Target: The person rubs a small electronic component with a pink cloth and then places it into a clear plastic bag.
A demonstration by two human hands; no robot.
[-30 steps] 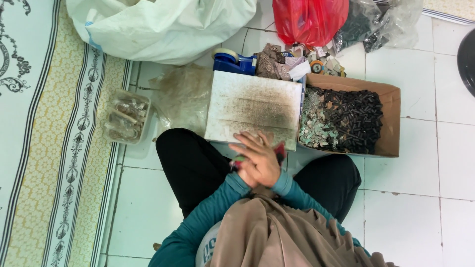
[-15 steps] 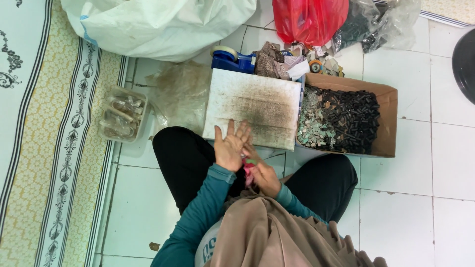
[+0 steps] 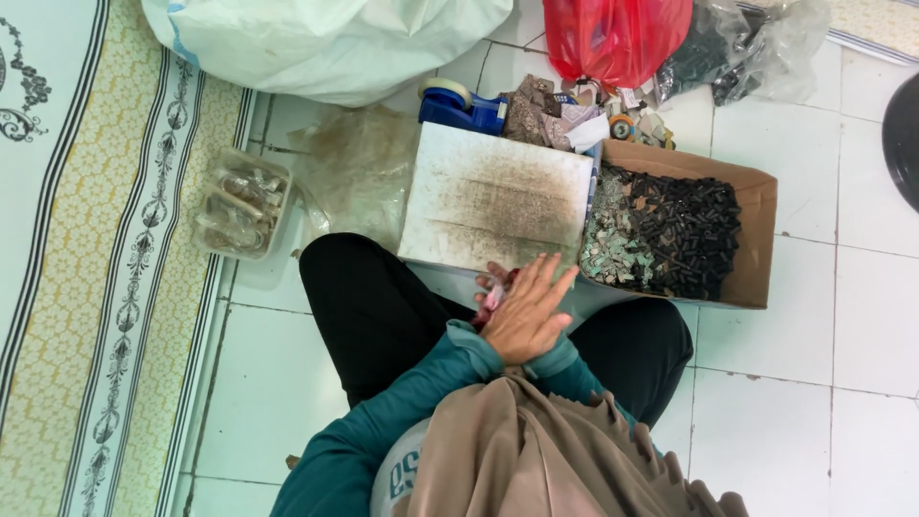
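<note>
My left hand [image 3: 525,311] lies flat, fingers stretched out, on top of my right hand [image 3: 490,283], just above my lap. Only a few fingertips of the right hand show beneath it, closed on a small red piece [image 3: 497,293]. Both hands hover at the near edge of a white, dirt-stained board [image 3: 493,196] resting on the floor in front of my crossed legs in black trousers. To the right of the board an open cardboard box [image 3: 758,196] holds dark small pieces and pale green scraps.
A blue tape dispenser [image 3: 459,105] and mixed scraps lie behind the board. A clear plastic tub [image 3: 239,206] and a crumpled clear bag [image 3: 354,163] sit left. A white sack [image 3: 325,38] and a red bag [image 3: 613,33] lie at the back, a patterned carpet [image 3: 96,287] at left.
My left hand has left the board and slid right and back, now covering the right hand. The right hand with the red piece has shifted slightly forward.
</note>
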